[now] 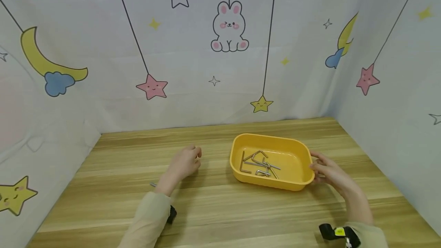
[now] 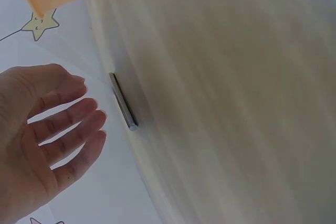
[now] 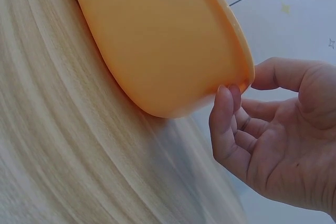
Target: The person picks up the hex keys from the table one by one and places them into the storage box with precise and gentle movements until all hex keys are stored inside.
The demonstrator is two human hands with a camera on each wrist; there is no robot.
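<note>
A yellow plastic tray (image 1: pixel 299 156) stands on the wooden table, right of centre. Inside it lie several L-shaped metal hex keys (image 1: pixel 246 171), heaped toward its left side. My right hand (image 1: pixel 329 173) holds the tray's right end, thumb and fingers curled at the rim; the right wrist view shows the fingers against the outer wall. Left of the tray, my left hand (image 1: pixel 184 162) is above the table with loosely bent fingers and nothing in them. A short metal rod (image 2: pixel 123 102) lies on the table near that hand; in the head view the left wrist partly hides it.
The wooden table (image 1: pixel 220 217) meets a white curtain (image 1: pixel 193 106) printed with stars, moons and a rabbit at its back and sides. Each wrist wears a black strap device (image 1: pixel 339 233).
</note>
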